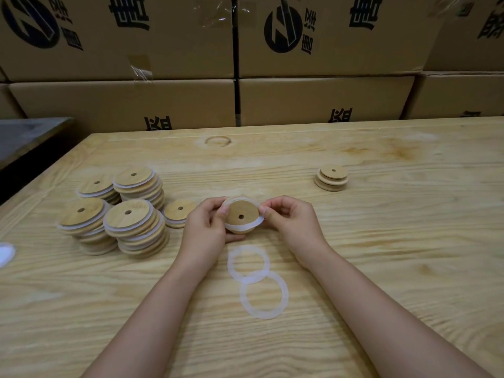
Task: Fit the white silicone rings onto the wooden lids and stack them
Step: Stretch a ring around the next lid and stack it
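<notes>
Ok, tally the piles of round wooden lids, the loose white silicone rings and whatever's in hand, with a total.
Piles of ringed round wooden lids, left: 5
Pile of bare round wooden lids, right: 1
Loose white silicone rings: 2
Wooden lid in left hand and right hand, ring partly on: 1
Total: 9

Matt wooden lid (241, 215), translucent silicone ring (264, 296), grainy wooden table (381, 255).

We held a lid (241, 215), lid stacks (128, 214) left of it, two loose rings (255, 279) before it, a small stack (332, 178) behind at right.
</notes>
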A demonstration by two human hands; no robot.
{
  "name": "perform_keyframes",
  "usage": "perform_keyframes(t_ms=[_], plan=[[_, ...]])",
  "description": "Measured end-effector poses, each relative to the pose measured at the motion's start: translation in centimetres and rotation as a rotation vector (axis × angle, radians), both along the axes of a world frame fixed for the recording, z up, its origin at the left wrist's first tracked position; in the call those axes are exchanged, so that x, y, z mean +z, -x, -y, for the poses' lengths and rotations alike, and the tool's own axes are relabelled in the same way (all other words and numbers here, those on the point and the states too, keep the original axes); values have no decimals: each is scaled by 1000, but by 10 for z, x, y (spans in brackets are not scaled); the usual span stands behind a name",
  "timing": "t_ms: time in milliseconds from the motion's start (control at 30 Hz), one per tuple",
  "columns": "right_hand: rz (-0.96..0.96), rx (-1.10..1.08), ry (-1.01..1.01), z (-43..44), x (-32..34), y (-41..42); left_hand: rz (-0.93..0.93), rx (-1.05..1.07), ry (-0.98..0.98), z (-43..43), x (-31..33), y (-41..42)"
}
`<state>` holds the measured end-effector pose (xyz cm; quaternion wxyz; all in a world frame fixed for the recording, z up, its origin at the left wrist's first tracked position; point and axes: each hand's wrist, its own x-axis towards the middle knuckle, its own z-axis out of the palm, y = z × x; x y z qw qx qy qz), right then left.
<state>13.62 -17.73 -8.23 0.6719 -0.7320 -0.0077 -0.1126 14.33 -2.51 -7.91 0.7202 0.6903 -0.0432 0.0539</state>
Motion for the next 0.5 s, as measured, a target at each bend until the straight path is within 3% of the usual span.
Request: perform_keyframes(t_ms=[500], plan=[[-75, 60, 108, 1, -1, -3, 11, 19, 68, -1, 1, -1]])
